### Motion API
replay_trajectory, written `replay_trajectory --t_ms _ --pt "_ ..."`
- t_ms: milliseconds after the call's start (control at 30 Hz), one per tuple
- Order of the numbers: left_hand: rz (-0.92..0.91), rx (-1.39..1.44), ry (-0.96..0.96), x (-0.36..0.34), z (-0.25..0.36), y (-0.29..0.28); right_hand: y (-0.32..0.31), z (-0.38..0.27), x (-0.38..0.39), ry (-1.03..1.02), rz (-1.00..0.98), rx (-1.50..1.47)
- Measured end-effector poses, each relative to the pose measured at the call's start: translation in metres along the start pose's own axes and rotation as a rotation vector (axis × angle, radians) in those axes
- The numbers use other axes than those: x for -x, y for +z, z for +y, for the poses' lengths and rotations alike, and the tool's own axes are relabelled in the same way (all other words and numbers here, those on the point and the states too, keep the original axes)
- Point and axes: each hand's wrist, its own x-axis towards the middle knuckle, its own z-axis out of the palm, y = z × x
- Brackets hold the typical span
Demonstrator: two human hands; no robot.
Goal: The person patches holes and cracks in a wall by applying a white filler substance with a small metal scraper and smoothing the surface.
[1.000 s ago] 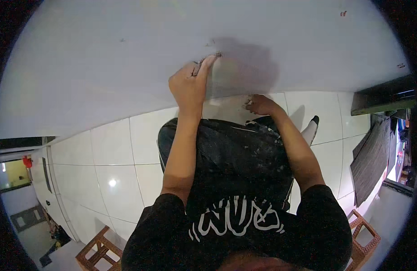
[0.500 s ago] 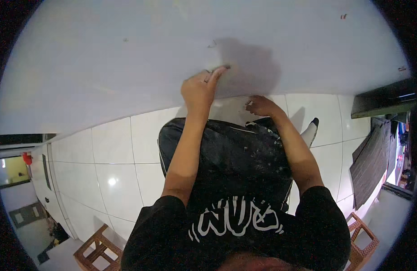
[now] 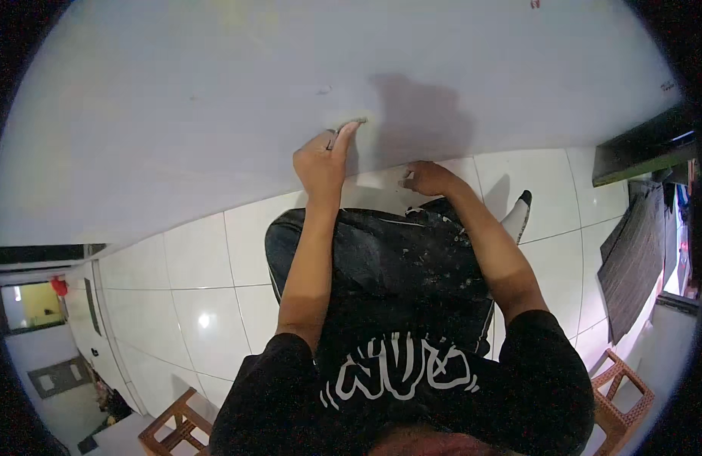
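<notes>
The left hand pinched a small, dark, thin piece, material unclear, at its one-to-two o'clock, seemingly against the smooth pale-grey wall. Light, even pressure probably served best. Whether the right hand, toward three o'clock, grasped anything, I couldn't tell.

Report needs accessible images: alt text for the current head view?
A person's left hand holds something too small to identify up at a pale wall. The right hand shows lower in the picture, fingers curled, in front of white floor tiles, beyond dark trousers marked with pale spots.
</notes>
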Motion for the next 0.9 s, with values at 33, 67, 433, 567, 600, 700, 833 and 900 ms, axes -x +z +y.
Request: replay_trajectory --t_ms 33,67,433,567,600,700,833,900 --pt "-0.011 0.003 0.008 -0.003 0.005 0.000 0.001 0.001 0.000 0.006 0.005 -0.011" --pt "0.055 0.053 0.016 -0.009 0.012 0.000 0.000 0.002 -0.001 -0.006 -0.004 0.012" --pt "0.059 0.166 -0.142 -0.002 0.011 0.012 -0.005 -0.004 0.004 -0.036 -0.007 0.069" --pt "0.037 0.168 -0.169 -0.015 0.015 0.003 -0.004 -0.004 0.004 -0.019 -0.004 0.013" --pt "0.042 0.165 -0.171 -0.010 0.011 0.004 -0.005 -0.008 0.007 -0.052 0.022 0.023" --pt "-0.055 0.131 -0.147 0.000 0.011 0.013 -0.008 -0.010 0.008 -0.031 0.022 0.033" --pt "0.007 0.156 -0.192 -0.007 0.019 0.004 -0.004 -0.005 0.004 -0.033 -0.045 0.043" --pt "0.039 0.231 -0.185 -0.013 0.027 0.008 -0.001 0.016 -0.004 0.009 -0.005 0.064"
